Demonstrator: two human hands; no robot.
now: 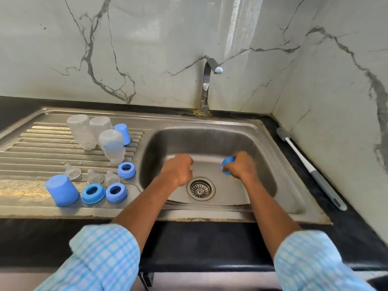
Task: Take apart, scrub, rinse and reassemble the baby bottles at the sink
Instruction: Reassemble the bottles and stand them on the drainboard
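In the head view, a stainless-steel sink basin (262,164) with a smooth, dull sheen is seen set in a black countertop (210,244). A round slotted metal drain strainer (200,189) lies at its bottom. Over the basin the left hand (178,170) is curled into a tight fist, and nothing is seen inside it. The right hand (240,166) is wrapped around a rounded blue plastic cap (227,163), held above the basin floor to the right of the strainer. Only the cap's left part is shown beyond the fingers. Both forearms are bared below rolled sleeves of light-blue checked cloth (100,255).

On the ribbed steel drainboard (31,148) to the left, three clear, frosted plastic bottle bodies (112,145) are stood mouth down in a close cluster. A small blue plastic cup-shaped cover (122,134) is set just behind them. Nearer the front, three translucent silicone teats (94,177) are placed wide base down in a row, and three ring-shaped blue plastic collars (93,194) are laid flat beside them. A larger blue plastic dome cover (62,190) is stood open end down at the front left of the group.

A curved chrome tap (206,87) is mounted behind the basin, against a glossy, grey-veined marble-look wall (147,49). A bottle brush (310,166) with a grey bristled head, white shaft and grey grip is laid on the countertop to the right of the sink, along the wall.
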